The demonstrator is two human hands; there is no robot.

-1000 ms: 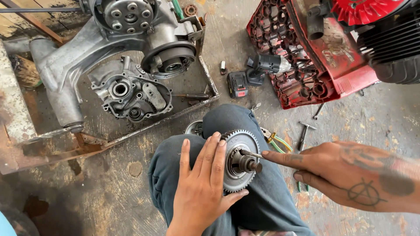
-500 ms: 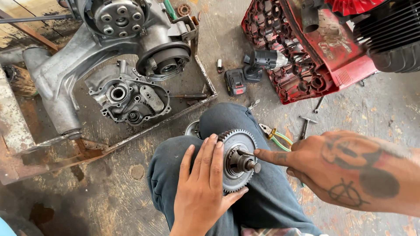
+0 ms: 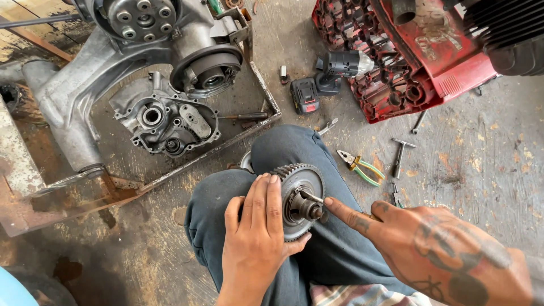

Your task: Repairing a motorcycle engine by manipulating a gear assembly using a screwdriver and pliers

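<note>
A round toothed metal gear [image 3: 302,199] with a dark hub and short shaft stands on edge on my knee, clad in blue jeans [image 3: 294,158]. My left hand [image 3: 256,238] lies flat against its near face and grips its lower rim with the thumb. My right hand [image 3: 419,241] comes in from the right, index finger stretched out, holding a thin metal tool whose tip rests against the hub.
A grey engine case [image 3: 164,122] and a larger engine block [image 3: 147,39] lie in a rusty metal tray [image 3: 266,96] at upper left. A cordless impact driver [image 3: 334,71], red socket case [image 3: 419,62], green-handled pliers [image 3: 360,165] and a T-handle tool [image 3: 399,156] lie on the concrete floor.
The view has shifted slightly. My right hand has crept a little closer to the gear hub; my left hand keeps its hold on the gear.
</note>
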